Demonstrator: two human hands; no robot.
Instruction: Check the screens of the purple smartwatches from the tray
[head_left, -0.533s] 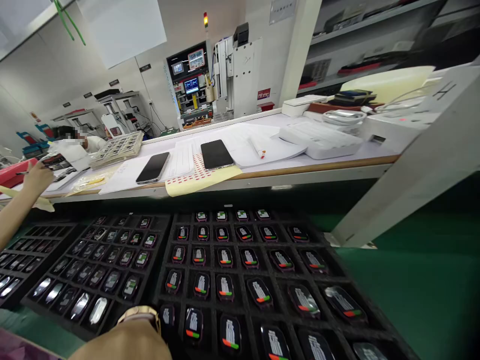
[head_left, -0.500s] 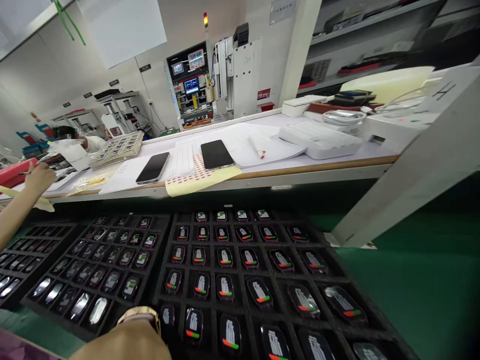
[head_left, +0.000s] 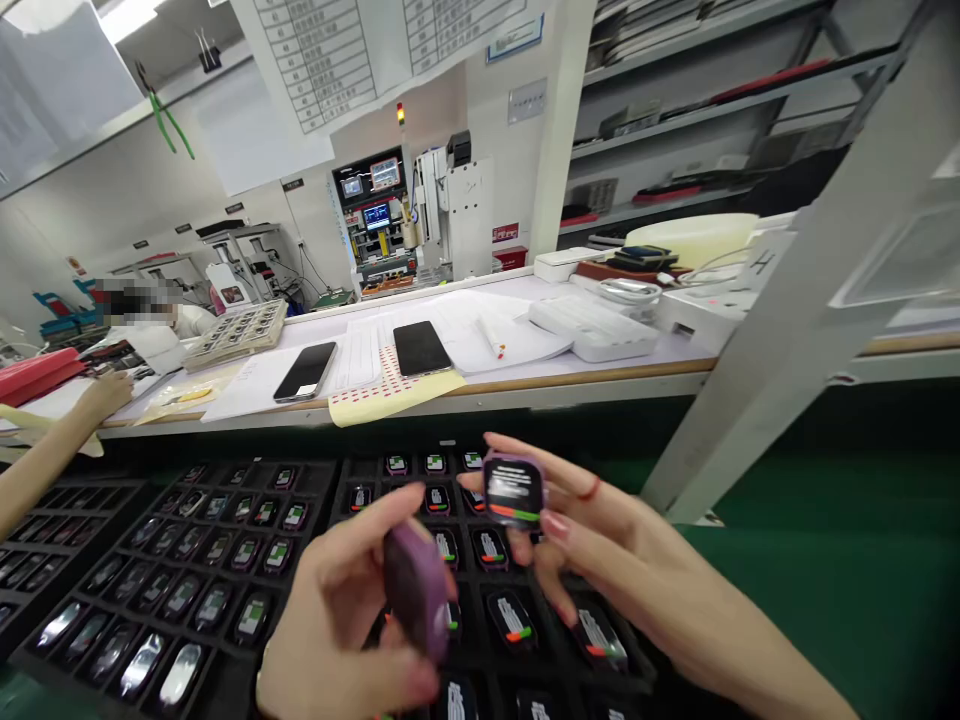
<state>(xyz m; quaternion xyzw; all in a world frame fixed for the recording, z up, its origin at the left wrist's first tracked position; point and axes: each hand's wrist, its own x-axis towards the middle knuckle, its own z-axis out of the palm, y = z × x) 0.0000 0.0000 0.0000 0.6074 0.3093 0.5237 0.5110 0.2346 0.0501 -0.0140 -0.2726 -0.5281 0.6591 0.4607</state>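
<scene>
Factory bench above a green work surface (head_left: 825, 600), on which black compartment trays (head_left: 225, 620) hold rows of small lit devices. At far left a co-worker's hand (head_left: 105, 392) rests on the bench; at centre the left hand (head_left: 337, 620) is closed around a purple device (head_left: 416, 595) held edge-on, long axis upright, over the trays. Just right of it and slightly farther away, the right hand (head_left: 600, 540) pinches a second device (head_left: 513, 490), screen towards the camera; the two devices are near but apart.
</scene>
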